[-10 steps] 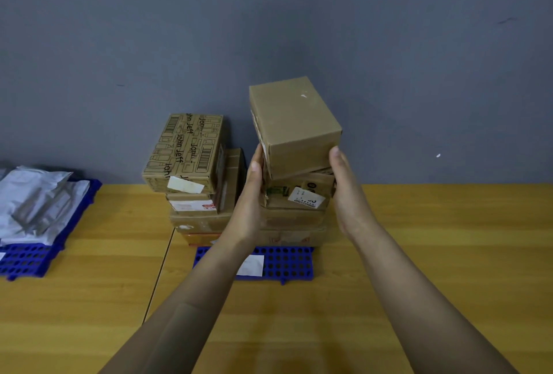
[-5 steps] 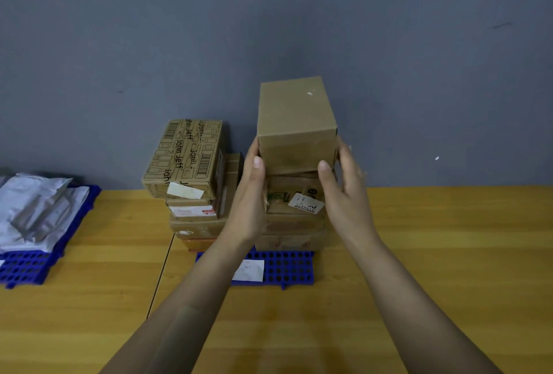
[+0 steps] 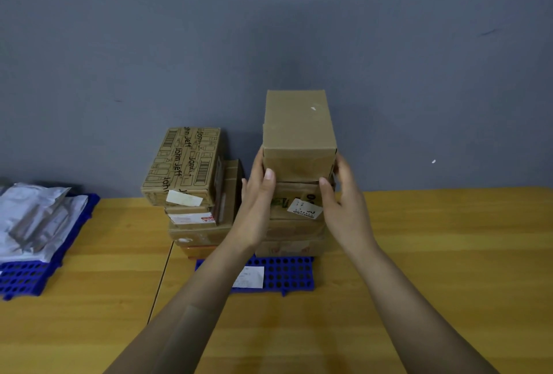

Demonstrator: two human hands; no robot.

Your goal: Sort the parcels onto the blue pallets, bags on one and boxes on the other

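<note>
At twelve o'clock, left hand [image 3: 257, 203] and right hand [image 3: 344, 203] clamp the plain box [image 3: 299, 134] atop the stack [image 3: 293, 233]; off-centre release risks toppling.

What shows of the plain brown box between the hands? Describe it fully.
The plain brown box is unprinted cardboard, closed, with one small white fleck on its top. It stands upright and level and appears to rest on a labelled box at the top of the right-hand stack, over the blue pallet. The left hand and right hand grip its lower sides, thumbs on the near face.
</note>
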